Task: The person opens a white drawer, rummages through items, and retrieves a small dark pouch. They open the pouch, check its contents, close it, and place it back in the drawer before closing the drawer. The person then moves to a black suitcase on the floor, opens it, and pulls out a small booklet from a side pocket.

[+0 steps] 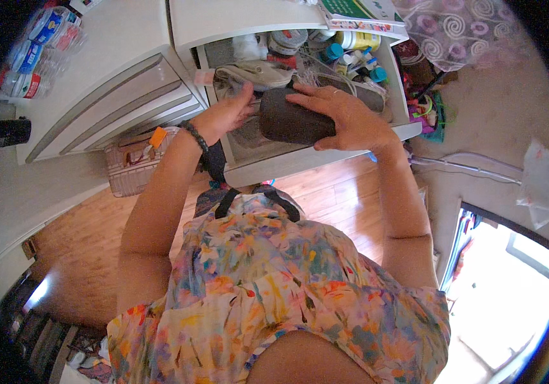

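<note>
A drawer (326,155) stands pulled out in front of me, full of small things. My right hand (351,121) grips a dark, rounded case (294,117) over the drawer, its fingers across the top side and the thumb along the lower edge. To the left of the case is my left hand (225,116), holding nothing, with the thumb apart from the fingers. A beige fabric pouch (255,75) lies just beyond the left hand. Part of the drawer's contents is hidden under the case and my hands.
Toward the drawer's back are a round jar (287,41), a yellow tub (359,41) and several small bottles with teal caps (378,74). Plastic bottles (38,54) stand on the white cabinet at the far left. Below it sits a pink wire basket (132,165).
</note>
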A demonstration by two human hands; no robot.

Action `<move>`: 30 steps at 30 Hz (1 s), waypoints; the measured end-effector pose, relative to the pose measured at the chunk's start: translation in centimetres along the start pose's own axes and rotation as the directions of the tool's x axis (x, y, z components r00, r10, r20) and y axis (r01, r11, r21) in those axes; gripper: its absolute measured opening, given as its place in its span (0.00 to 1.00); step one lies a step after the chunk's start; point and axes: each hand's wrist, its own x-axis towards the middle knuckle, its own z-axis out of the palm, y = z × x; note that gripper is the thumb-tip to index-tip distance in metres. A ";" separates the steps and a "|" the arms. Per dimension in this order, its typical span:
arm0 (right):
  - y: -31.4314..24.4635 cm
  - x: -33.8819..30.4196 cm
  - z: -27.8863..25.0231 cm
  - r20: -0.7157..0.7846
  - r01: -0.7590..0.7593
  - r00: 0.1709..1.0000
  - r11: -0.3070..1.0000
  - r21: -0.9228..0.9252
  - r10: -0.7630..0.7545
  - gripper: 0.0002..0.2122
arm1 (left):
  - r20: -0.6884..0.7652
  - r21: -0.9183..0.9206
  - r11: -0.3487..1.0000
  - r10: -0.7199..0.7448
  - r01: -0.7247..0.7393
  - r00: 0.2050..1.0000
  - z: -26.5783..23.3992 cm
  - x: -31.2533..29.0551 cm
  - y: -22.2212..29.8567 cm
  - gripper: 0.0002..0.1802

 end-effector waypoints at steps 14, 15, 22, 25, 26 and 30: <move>1.4 3.5 3.8 0.236 0.146 0.968 0.957 -0.252 -0.085 0.36 | 0.033 0.307 0.945 0.109 -0.113 0.994 -1.0 0.5 0.0 0.46; 2.0 3.7 4.4 0.266 0.138 0.961 0.969 -0.206 -0.080 0.36 | 0.008 0.286 0.954 0.093 -0.091 0.996 -0.8 0.2 0.2 0.45; 3.5 4.5 9.6 0.072 0.378 0.926 0.899 -0.219 -0.371 0.31 | -0.033 0.231 0.967 0.118 -0.108 0.992 -0.8 1.2 -0.8 0.36; 4.3 3.4 9.8 -0.025 0.406 0.908 0.891 -0.203 -0.419 0.30 | 0.008 0.342 0.918 0.210 -0.200 0.978 -1.4 1.0 -1.7 0.31; 4.2 2.9 9.5 -0.046 0.414 0.902 0.891 -0.188 -0.429 0.30 | 0.037 0.396 0.887 0.243 -0.237 0.969 -1.1 0.5 -1.5 0.29; 2.9 0.8 8.9 -0.073 -0.096 0.993 0.991 -0.089 0.090 0.24 | 0.154 0.740 0.644 0.120 -0.195 0.981 0.8 -0.6 -1.2 0.22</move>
